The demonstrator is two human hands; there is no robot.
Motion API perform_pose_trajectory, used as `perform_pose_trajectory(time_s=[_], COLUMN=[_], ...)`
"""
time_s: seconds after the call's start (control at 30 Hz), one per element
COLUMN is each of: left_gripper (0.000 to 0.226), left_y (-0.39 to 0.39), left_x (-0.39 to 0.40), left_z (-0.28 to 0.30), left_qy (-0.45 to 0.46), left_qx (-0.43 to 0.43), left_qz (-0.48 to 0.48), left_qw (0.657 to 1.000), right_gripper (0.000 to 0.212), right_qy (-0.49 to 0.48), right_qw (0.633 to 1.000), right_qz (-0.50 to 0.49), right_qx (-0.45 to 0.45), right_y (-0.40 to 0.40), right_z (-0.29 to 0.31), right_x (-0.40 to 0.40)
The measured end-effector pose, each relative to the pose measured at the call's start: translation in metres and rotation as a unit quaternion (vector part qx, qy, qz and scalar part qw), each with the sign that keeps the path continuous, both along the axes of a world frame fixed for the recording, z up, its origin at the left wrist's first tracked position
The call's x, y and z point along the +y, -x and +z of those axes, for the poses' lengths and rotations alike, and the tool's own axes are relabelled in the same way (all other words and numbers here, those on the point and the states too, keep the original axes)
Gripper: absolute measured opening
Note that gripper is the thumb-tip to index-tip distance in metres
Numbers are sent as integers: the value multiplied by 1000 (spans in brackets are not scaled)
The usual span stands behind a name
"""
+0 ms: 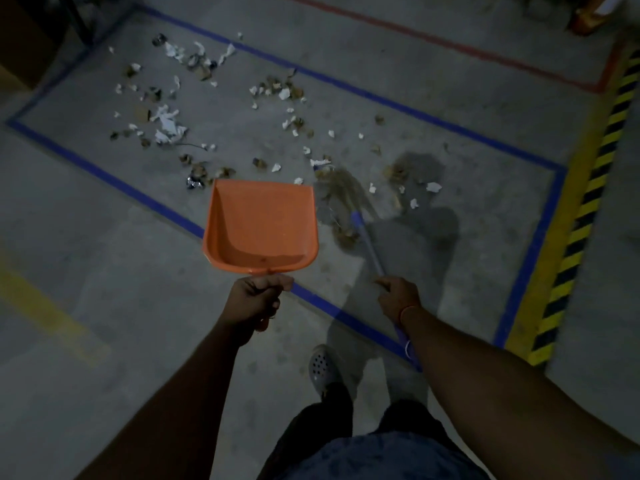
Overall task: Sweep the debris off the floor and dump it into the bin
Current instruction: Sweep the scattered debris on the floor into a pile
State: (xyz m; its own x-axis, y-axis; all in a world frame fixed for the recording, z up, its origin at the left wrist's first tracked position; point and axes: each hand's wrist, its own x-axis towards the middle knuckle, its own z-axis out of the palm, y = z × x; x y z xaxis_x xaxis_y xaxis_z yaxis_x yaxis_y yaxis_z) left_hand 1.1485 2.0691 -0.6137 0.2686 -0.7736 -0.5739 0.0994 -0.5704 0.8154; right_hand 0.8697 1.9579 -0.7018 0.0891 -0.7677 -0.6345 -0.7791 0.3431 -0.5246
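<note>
A: Status on hands?

B: Left hand (258, 299) is fisted round the handle of the orange dustpan (261, 226). Pan is held out ahead of that hand, mouth pointing away from the person, and looks empty inside.

A: Right?

B: Right hand (398, 299) has its fingers wrapped on the purple broom handle (370, 249). Handle runs forward and slightly left from that hand; its back end sticks out behind the wrist. An orange band (408, 311) sits on that wrist.

A: Bristles?

B: Broom head (341, 188) is blurred, ahead of the right hand and just right of the pan's front edge. Can't tell if it touches the floor.

A: Debris?

B: Debris (166, 126), torn white paper and brown scraps, is spread on the concrete floor (104, 271) well ahead of both hands, mostly forward-left of the dustpan. A few bits lie right by the bristles, some just past the pan's lip. All of it is inside the blue tape outline (104, 174).

A: Anything else?

B: Yellow-black hazard stripe (588, 188) far right of the right hand. A grey perforated clog (322, 367) below, between the forearms.
</note>
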Motion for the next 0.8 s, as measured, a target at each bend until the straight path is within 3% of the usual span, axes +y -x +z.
perform_pose_trajectory(time_s=[0.23,0.47,0.63,0.8], left_gripper=[30,25,30,27], left_y=[-22,-34,-60,-71], left_x=[-53,-119,-175,-216], left_z=[-3,1,0,15], left_qy=[20,31,19,39], left_qx=[27,58,13,18], left_qz=[-28,-77,-73,-71], left_qw=[999,995,997,997], right_gripper=[49,49,41,46], right_qy=[7,-47,-81,-82], right_qw=[995,982,988,994], right_qz=[-83,-148,-56,23], right_qx=[54,104,121,62], right_y=[5,19,-12,-45], right_z=[8,-7,-10,-8], right_x=[-37,-88,-127,-150])
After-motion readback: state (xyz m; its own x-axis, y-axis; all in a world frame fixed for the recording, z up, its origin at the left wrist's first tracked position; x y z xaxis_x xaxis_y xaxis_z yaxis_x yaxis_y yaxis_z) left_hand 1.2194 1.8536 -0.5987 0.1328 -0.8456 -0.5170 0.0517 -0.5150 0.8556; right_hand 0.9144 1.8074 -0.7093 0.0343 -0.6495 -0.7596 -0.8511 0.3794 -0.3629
